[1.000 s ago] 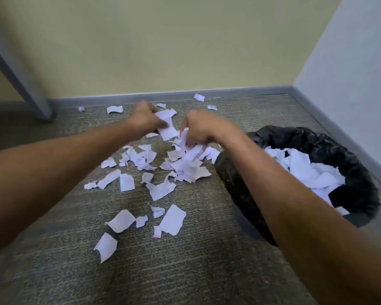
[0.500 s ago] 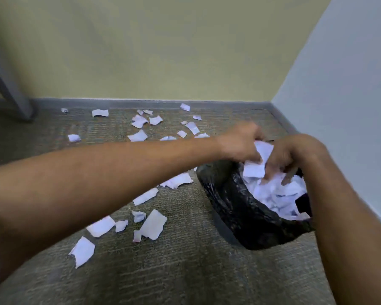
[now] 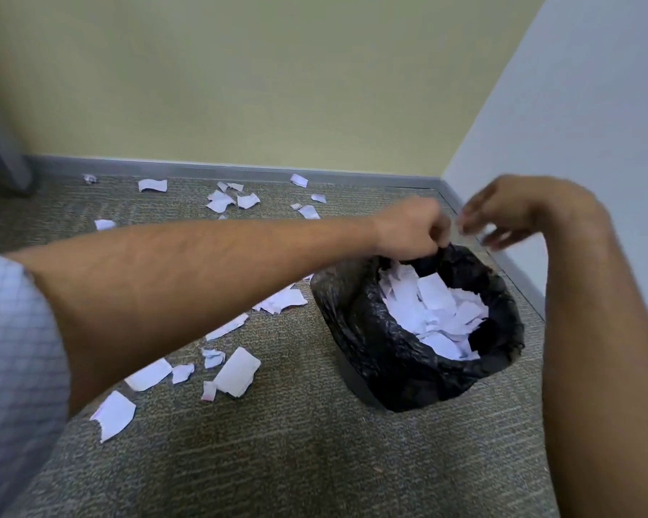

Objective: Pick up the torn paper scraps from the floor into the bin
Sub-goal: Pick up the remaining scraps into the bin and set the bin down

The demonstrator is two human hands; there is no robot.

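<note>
Both bare arms reach over a carpeted office corner, a checked pale-blue sleeve (image 3: 12, 368) at the near left edge of the view. Nearest the viewer, below and left of the left grip (image 3: 414, 229), white torn paper scraps (image 3: 236, 372) lie on the grey-green ribbed carpet floor (image 3: 296, 461), with a second cluster (image 3: 281, 300) just left of the small bin lined with a crinkled black plastic bag (image 3: 352, 312). A second ago both grips were gathering in the pile on the carpet; half a second ago they held that bundle over the bin; now it lies among the white paper (image 3: 434, 312) heaped inside, so one more load is in and the floor pile looks thinner. The left grip is curled nearly closed and pinches the bag's far rim; no paper shows in it. The right grip (image 3: 509, 214), just right of it and above the rim, is blurred, fingers spread and seemingly empty. Beyond the grips, more scraps (image 3: 221, 200) dot the carpet up to the grey baseboard (image 3: 240, 170) and yellow wall. The pale wall hems the bin on the right; open carpet to the left leaves room for the next sweep.
</note>
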